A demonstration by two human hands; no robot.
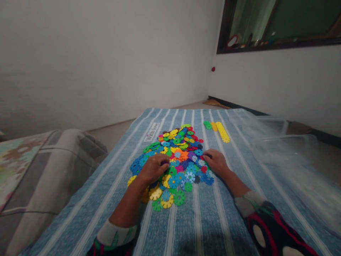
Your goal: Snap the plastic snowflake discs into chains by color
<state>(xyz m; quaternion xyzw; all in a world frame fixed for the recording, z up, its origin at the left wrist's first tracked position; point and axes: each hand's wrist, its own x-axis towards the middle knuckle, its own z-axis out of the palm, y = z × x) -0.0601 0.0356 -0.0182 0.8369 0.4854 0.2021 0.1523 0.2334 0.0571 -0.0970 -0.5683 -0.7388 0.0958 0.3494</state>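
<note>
A pile of colourful notched plastic discs (pixel 179 169) lies on a blue striped cloth (pixel 106 199). Over the pile's left side is my left hand (pixel 156 166), its fingers curled together; whatever they may hold is hidden. At the right edge of the pile my right hand (pixel 215 160) has thumb and fingertips pinched beside a small red disc, too small to tell if it is gripped. Beyond the pile, to the right, a row of yellow discs (pixel 222 132) lies beside orange discs (pixel 214 126) and green discs (pixel 207 124).
Printed "With love" lettering (pixel 151 132) shows on the cloth left of the pile. Clear plastic containers (pixel 285 147) stand along the right side. A grey padded seat or bedding (pixel 58 167) is at the left. Walls and a dark-framed window (pixel 279 44) rise behind.
</note>
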